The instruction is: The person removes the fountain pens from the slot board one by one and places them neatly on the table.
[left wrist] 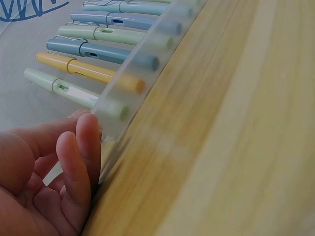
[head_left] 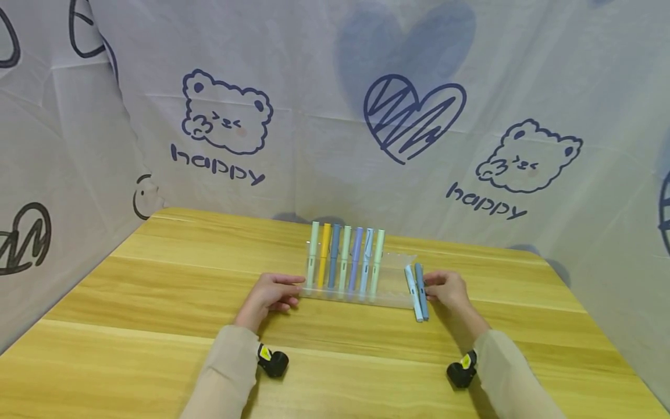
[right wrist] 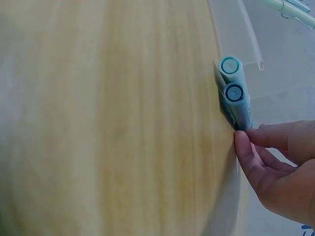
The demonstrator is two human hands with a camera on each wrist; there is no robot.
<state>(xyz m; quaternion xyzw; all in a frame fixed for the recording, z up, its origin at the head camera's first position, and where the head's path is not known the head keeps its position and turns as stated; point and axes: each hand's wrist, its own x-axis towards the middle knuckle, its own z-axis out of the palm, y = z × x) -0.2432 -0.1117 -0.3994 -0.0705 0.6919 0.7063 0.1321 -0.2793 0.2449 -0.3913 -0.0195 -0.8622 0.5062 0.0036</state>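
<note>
A clear pen holder (head_left: pixel 395 298) lies on the table with several upright pens side by side, among them a yellow pen (left wrist: pixel 106 73). My left hand (head_left: pixel 273 293) is at its left end; in the left wrist view, thumb and fingers (left wrist: pixel 69 162) pinch the near corner beside a pale green pen (left wrist: pixel 74 92). Over the right end lie a light blue pen (head_left: pixel 413 294) and a darker blue pen (head_left: pixel 421 293), slightly tilted. My right hand (head_left: pixel 449 289) touches the darker pen's right side with bent fingertips, not wrapped round it; the right wrist view shows both pen ends (right wrist: pixel 230 65).
The wooden table (head_left: pixel 340 361) extends toward me and to both sides. Behind it hangs a white cloth (head_left: pixel 314 174) printed with bears and hearts. Black wrist devices (head_left: pixel 274 364) sit by both beige sleeves.
</note>
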